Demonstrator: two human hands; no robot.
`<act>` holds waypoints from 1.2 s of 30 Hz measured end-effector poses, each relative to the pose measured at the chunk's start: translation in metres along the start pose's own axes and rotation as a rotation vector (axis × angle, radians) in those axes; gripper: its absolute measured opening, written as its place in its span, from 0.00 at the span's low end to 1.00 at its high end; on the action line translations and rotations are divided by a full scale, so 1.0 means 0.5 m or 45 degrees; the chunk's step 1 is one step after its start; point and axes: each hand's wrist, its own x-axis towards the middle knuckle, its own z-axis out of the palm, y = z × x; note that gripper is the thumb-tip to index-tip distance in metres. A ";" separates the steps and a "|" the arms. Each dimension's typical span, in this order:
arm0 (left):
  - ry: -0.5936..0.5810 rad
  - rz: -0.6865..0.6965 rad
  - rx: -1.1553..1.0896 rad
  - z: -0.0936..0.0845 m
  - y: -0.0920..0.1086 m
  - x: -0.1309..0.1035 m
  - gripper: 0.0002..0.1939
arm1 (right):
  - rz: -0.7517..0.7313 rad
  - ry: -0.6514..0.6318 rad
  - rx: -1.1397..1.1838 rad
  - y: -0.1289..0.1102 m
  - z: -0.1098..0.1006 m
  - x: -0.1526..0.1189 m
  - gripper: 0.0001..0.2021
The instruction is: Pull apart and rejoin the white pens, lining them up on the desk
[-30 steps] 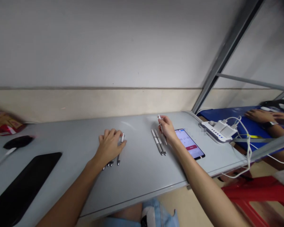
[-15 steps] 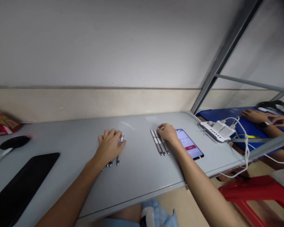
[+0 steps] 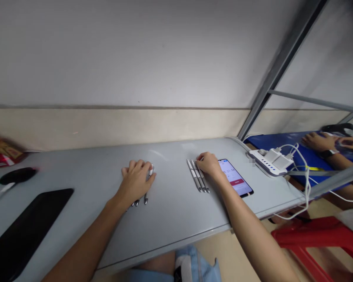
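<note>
On the grey desk [image 3: 170, 211], my left hand [image 3: 137, 178] rests palm down with bent fingers over several white-and-grey pens. One pen [image 3: 146, 199] passes between its thumb and index finger, a little apart from the others, whose silver tips [image 3: 135, 203] show below the palm. To the right, my right hand [image 3: 208, 162] pinches the upper end of a pen [image 3: 205, 183]. This pen lies flat beside two similar pens [image 3: 196, 178], all roughly parallel with silver tips toward me. The fingers partly hide its top.
A lit phone [image 3: 237, 182] lies right of my right hand. Beyond it are a power strip [image 3: 266, 164] with white cables and a metal frame post [image 3: 261, 94]. At left lie a black pad [image 3: 32, 227], a black oval object [image 3: 17, 176] and a red-yellow packet [image 3: 2, 152]. Another person's hands [image 3: 317, 141] are at far right.
The pen under my right hand has shifted slightly left, closer to the two beside it. My left hand has stayed in nearly the same place.
</note>
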 end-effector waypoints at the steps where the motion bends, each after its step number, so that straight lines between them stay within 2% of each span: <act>1: -0.003 -0.001 -0.007 0.000 0.000 0.000 0.12 | 0.000 -0.001 0.001 -0.001 0.000 -0.001 0.11; 13: -0.011 0.029 -0.066 -0.009 0.008 -0.002 0.10 | -0.013 -0.008 0.000 -0.004 0.000 -0.003 0.10; 19: -0.075 0.023 -0.069 -0.011 0.009 0.000 0.09 | -0.009 -0.007 -0.006 -0.006 -0.003 -0.007 0.10; 27: -0.125 0.026 -0.067 -0.012 0.018 0.000 0.08 | -0.036 0.132 0.052 -0.005 -0.003 -0.006 0.12; 29: -0.116 0.033 -0.132 -0.012 0.023 0.000 0.08 | -0.172 0.202 0.146 -0.012 -0.002 -0.012 0.11; 32: -0.067 0.050 -0.328 -0.016 0.035 0.000 0.08 | -0.573 0.215 0.344 -0.032 -0.001 -0.031 0.13; 34: -0.036 0.090 -0.511 -0.021 0.043 -0.001 0.09 | -0.864 0.096 0.471 -0.049 0.002 -0.048 0.16; 36: -0.031 0.143 -0.685 -0.026 0.050 -0.003 0.10 | -1.064 -0.078 0.558 -0.064 0.007 -0.064 0.19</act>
